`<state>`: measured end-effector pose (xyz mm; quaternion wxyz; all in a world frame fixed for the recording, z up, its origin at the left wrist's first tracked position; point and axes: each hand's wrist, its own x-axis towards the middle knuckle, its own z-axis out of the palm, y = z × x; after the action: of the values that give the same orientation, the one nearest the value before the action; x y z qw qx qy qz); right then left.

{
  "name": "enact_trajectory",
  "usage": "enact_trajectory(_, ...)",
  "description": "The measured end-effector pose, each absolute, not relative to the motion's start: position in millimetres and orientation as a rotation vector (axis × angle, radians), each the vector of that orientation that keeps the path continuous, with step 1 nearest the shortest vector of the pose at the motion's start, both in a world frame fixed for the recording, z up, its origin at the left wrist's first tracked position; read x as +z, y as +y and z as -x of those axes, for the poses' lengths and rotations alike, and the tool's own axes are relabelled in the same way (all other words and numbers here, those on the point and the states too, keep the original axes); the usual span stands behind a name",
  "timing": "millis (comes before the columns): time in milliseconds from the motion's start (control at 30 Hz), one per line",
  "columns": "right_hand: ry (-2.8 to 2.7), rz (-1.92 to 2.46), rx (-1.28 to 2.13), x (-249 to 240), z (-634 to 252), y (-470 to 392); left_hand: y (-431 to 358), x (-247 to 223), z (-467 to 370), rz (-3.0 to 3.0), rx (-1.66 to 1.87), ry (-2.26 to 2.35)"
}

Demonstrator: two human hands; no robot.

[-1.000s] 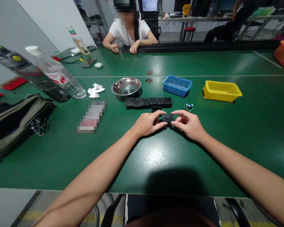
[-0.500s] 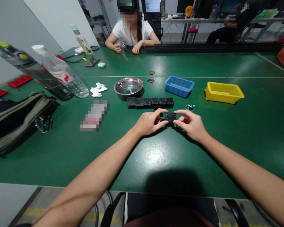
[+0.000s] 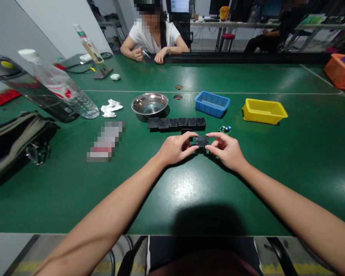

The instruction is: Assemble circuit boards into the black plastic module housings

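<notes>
Between my two hands is a small black plastic case [image 3: 201, 141], raised a little over the green table. My left hand [image 3: 176, 148] pinches its left edge with thumb and forefinger. On the opposite edge, my right hand [image 3: 226, 150] has the same kind of pinch. Just behind my left fingers lies another black part [image 3: 186, 132], partly hidden. A row of several black plastic cases [image 3: 182, 122] stretches across the table beyond my hands. A small green circuit board [image 3: 225, 129] with a blue component lies behind my right hand.
Behind the row stand a steel bowl [image 3: 150, 104], a blue bin [image 3: 212, 104] and a yellow bin [image 3: 264, 111]. Leftward are crumpled tissue [image 3: 111, 108], a clear bottle [image 3: 61, 88], a dark bottle [image 3: 31, 86] and a bag [image 3: 14, 142]. Across the table sits a person [image 3: 155, 38].
The whole view has shifted slightly, so the tabletop things appear further left. Both my hands keep their pinch on the black case, which looks slightly tilted compared with before.
</notes>
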<state>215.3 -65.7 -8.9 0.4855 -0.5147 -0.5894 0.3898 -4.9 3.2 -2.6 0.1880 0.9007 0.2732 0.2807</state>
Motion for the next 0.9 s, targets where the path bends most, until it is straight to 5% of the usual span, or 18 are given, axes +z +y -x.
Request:
enact_trajectory(633, -1.526, 1.239, 1.097, -10.1, -208.8, -65.7, -2.3, 1.5, 0.3, -2.614, 1.104, 0.614)
enact_trajectory(900, -1.941, 1.302, 0.807, -6.0, -202.4, -69.6, -8.4, 2.1, -5.8, -2.631, 1.188, 0.462)
